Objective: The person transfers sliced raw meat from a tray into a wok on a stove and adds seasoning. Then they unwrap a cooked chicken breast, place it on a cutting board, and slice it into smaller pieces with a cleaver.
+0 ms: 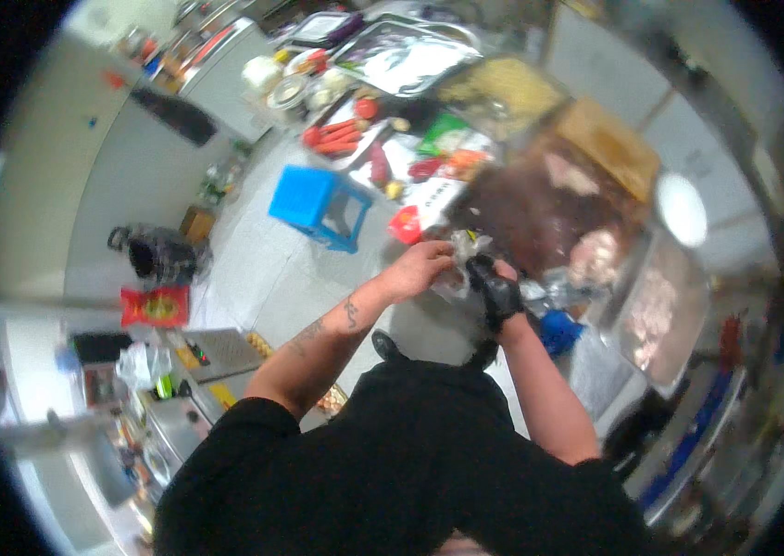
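My bare left hand (421, 269) has its fingertips closed on a crumpled clear plastic bag (471, 244). On the bag's other side is my right hand (495, 292), in a black glove with a fingertip showing bare, its fingers curled against the plastic. What the bag contains is too blurred to make out. Just beyond my hands lies a dark cutting board (531, 208), with a pale piece of meat (594, 255) at its right edge. More clear plastic (554, 289) lies between my right hand and the meat. A red and white package (407, 222) sits by the counter's near edge.
A metal tray (696, 295) of pale chopped meat stands right, near a white plate (681, 209). Carrots (336, 137) and a foil-coloured tray (410, 60) are farther back. A blue stool (318, 204) stands on the floor at left. A blue bundle (558, 332) hangs near my right forearm.
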Demonstrator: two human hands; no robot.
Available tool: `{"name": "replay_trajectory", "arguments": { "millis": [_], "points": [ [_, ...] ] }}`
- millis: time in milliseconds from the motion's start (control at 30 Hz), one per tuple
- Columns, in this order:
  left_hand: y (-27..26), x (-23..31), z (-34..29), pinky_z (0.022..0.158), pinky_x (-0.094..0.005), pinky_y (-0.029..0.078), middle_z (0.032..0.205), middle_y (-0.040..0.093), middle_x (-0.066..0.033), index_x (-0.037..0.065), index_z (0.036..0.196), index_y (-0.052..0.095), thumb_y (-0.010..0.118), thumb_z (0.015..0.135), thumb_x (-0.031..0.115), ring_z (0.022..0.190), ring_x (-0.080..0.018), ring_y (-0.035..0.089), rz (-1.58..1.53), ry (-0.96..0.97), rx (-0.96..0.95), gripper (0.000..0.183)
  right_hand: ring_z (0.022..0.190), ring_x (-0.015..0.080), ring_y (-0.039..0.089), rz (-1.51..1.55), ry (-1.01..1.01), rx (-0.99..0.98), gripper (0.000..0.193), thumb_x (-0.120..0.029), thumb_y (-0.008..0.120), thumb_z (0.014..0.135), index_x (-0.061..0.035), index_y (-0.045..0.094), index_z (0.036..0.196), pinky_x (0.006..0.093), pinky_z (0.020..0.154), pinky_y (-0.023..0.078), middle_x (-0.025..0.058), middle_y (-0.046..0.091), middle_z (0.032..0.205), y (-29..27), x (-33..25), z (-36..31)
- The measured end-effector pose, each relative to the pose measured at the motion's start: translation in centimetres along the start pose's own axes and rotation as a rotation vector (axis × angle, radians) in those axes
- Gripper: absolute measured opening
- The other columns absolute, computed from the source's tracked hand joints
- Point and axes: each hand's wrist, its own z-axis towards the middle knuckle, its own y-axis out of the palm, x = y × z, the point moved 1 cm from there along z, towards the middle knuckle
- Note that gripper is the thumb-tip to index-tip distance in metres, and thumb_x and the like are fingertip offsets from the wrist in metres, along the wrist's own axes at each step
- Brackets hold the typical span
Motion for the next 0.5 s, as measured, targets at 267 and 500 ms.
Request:
{"name": "replay_trajectory", "arguments": {
  "millis": [267,500],
  "points": [
    [-10.4,-7.5,-20.7,0.069,-0.0268,0.046,0.105,0.062,-0.0019,0.013,0.122,0.061,0.073,0.101,0.026,0.09,-0.011,0.056,-1.041,-0.666,0.667,0.028,0.111,0.0447,0.063,-0.849,-0.543,-0.477,0.02,-0.016,0.058,0.098,-0.0016,0.071,0.103,0.0463,0.097,0.05,0.0246,0.07,0.117,23.6,7.1,0.7],
    [-19.7,-17.2,-41.4,0.075,-0.0284,0.051,0.117,0.069,-0.0068,0.011,0.136,0.063,0.066,0.095,0.002,0.098,-0.0182,0.066,-1.116,-0.682,1.115,0.042,0.128,0.047,0.057,-0.827,-0.761,-0.895,0.025,-0.015,0.058,0.098,-0.005,0.069,0.118,0.0516,0.112,0.045,0.0245,0.065,0.134,48.4,15.1,-2.0]
  ]
}}
